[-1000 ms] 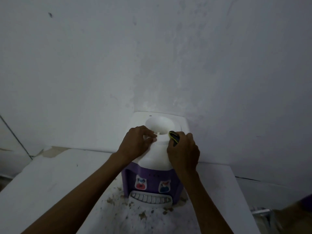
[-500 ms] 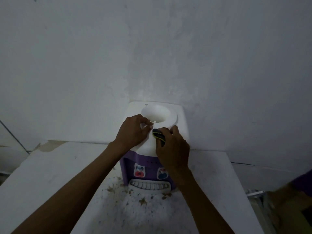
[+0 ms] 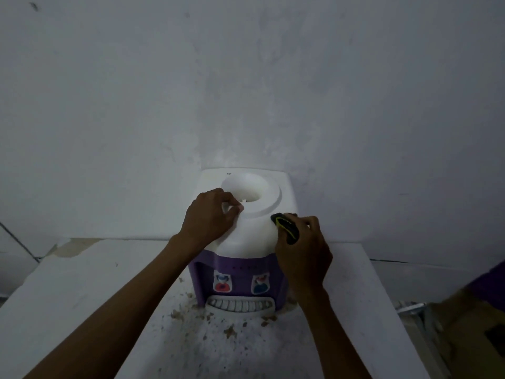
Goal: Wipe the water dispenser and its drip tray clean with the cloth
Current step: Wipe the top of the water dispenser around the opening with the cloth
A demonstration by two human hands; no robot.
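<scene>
A small water dispenser (image 3: 251, 233) with a white top and purple front stands on a white table against the wall. Its white slotted drip tray (image 3: 240, 307) sits at the base in front. My left hand (image 3: 210, 217) has its fingers curled on the raised white collar around the bottle opening, at its left side. My right hand (image 3: 303, 250) grips a dark cloth with a yellow-green edge (image 3: 285, 225) and presses it against the right side of the white top. Red and blue taps show on the purple front.
The white table (image 3: 90, 291) carries brown crumbs and dirt (image 3: 229, 332) scattered in front of the drip tray. A plain grey wall (image 3: 246, 91) rises right behind the dispenser. At the right edge, past the table, are a metal object and dark shapes (image 3: 464, 318).
My right hand slid the cloth from the collar's right edge leftward onto the top's front, then out to its right shoulder. My left hand stayed on the collar.
</scene>
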